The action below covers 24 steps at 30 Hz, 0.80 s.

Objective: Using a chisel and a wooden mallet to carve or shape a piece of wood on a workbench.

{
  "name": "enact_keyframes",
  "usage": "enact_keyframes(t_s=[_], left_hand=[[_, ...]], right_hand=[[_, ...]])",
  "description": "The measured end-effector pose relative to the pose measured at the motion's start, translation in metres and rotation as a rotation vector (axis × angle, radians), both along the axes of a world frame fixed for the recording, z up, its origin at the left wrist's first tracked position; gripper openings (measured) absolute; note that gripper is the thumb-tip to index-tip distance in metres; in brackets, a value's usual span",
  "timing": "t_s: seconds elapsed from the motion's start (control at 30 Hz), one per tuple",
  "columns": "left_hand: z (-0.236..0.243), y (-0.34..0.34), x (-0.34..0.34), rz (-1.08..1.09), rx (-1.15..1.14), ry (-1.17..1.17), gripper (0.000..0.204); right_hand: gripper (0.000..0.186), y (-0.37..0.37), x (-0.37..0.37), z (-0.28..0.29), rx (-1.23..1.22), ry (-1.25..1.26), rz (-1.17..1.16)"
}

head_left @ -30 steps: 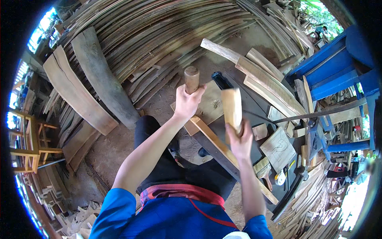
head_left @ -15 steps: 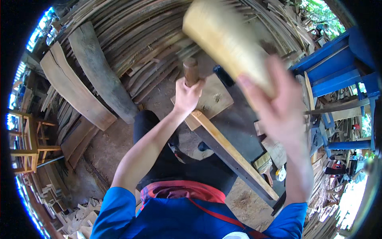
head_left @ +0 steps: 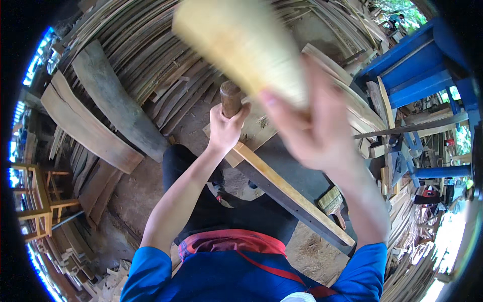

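Note:
My left hand [head_left: 225, 128] grips the dark wooden handle of a chisel [head_left: 231, 98] that stands upright on a pale wood piece [head_left: 256, 128]. That piece rests on a long wooden batten [head_left: 292, 194] running down to the right. My right hand [head_left: 314, 128] is raised high and close to the camera, blurred, holding a pale wooden mallet [head_left: 244, 43] above the chisel.
Stacks of curved wooden slats [head_left: 151, 55] fill the ground ahead and two thick planks [head_left: 88, 128] lie at the left. A blue wooden frame [head_left: 417, 65] stands at the right. A brush [head_left: 332, 201] lies by the batten. A wooden stool [head_left: 37, 204] sits far left.
My right hand has swung the mallet from down beside the chisel up high toward the camera. The left hand has kept the chisel in place.

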<state>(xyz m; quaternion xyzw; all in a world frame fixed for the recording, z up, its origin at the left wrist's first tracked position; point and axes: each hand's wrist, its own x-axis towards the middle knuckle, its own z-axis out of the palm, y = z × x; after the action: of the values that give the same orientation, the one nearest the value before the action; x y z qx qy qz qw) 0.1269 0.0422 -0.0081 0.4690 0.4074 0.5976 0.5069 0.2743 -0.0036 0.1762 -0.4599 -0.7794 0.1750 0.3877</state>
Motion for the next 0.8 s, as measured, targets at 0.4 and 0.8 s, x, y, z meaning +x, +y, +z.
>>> enact_keyframes(t_s=[0.4,0.8], left_hand=[[0.014,-0.002,-0.003,0.137,0.003,-0.184,0.017],[0.009,-0.018,-0.004,0.035,-0.042,0.173,0.025]], right_hand=[[0.036,-0.012,0.000,-0.007,-0.029,-0.414,-0.058],[0.029,-0.017,0.013,-0.159,-0.241,0.833,-0.233]])
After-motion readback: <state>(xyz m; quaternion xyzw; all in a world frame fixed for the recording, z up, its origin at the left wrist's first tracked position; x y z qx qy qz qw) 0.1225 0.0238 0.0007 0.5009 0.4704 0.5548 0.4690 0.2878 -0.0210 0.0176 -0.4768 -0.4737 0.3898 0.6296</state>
